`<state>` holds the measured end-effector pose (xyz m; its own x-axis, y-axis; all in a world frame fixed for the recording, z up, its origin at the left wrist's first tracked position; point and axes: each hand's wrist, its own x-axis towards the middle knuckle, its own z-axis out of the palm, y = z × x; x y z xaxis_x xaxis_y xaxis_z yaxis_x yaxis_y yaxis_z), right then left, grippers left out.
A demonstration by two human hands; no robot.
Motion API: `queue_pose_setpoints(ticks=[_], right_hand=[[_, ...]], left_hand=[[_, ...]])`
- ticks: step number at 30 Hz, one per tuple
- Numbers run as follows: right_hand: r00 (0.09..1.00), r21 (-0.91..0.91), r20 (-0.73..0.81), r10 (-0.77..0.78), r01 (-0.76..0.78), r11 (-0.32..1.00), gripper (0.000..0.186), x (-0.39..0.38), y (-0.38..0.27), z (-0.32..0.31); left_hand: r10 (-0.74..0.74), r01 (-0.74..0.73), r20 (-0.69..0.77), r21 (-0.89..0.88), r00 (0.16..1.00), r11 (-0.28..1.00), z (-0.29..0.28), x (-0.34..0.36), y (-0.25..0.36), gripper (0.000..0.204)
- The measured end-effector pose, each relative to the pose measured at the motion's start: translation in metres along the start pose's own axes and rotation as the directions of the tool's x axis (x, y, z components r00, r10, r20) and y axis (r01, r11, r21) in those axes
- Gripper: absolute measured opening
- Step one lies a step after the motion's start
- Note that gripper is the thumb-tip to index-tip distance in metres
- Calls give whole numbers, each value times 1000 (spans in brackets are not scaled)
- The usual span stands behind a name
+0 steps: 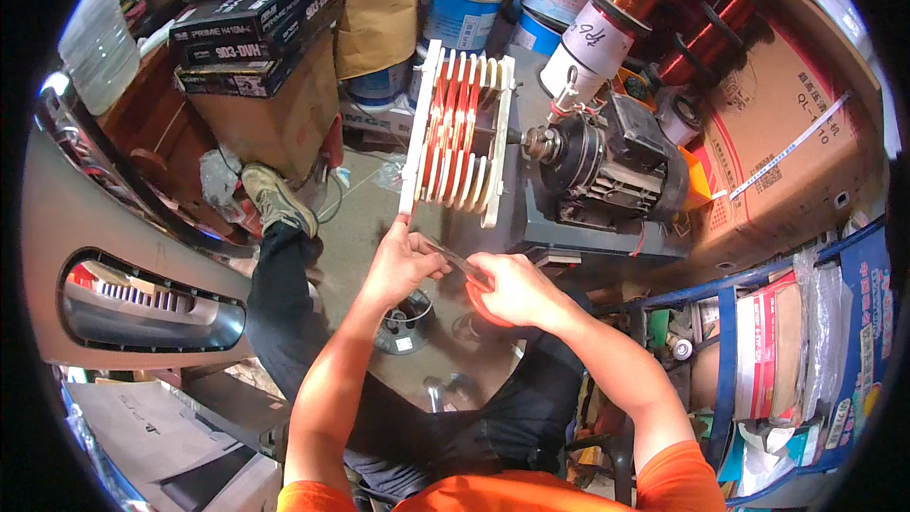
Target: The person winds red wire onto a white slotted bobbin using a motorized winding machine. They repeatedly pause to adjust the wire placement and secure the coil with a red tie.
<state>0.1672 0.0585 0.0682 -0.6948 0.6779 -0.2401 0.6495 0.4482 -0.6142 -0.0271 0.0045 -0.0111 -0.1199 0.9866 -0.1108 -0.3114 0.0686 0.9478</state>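
My right hand (pixel 515 290) is closed around a pair of scissors (pixel 459 264) with red-orange handles, their blades pointing up and to the left. Just left of the blade tips is my left hand (pixel 403 264), its index finger reaching up to the lower corner of a white slatted winding form (pixel 410 171). The other fingers of that hand are curled in; anything thin between them is too small to make out. Shiny copper wire coils (pixel 453 118) lie in the form's slots. The form sits on the shaft of a dark motor (pixel 626 161) to its right.
A wire spool (pixel 406 327) stands on the floor between my legs. Cardboard cartons (pixel 787 171) and copper wire reels (pixel 706 38) crowd the right, blue-and-white buckets (pixel 464 14) the back. Black boxes (pixel 251 28) are stacked back left; a blue-framed rack (pixel 725 360) stands right.
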Motion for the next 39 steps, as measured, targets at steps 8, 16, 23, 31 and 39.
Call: queue_pose_setpoints(ticks=[8,16,23,31,39], right_hand=[[1000,-64,0,6,-6,998,26,1,0,9],[914,-1,-303,-270,283,959,30,-31,17,6],[564,551,-789,244,472,688,38,-143,96,-91],[639,-126,-739,212,-440,889,32,-112,258,-183],[667,-148,-723,180,-404,903,29,-73,243,-184]], left_hand=[[18,-18,-1,13,1000,1000,-5,-1,-4,85],[30,-39,48,209,998,977,-7,11,-15,78],[16,-2,-161,88,987,996,2,-6,5,76],[-23,38,-93,160,995,986,-9,-13,-14,45],[63,3,-262,244,963,970,-6,-53,-5,33]])
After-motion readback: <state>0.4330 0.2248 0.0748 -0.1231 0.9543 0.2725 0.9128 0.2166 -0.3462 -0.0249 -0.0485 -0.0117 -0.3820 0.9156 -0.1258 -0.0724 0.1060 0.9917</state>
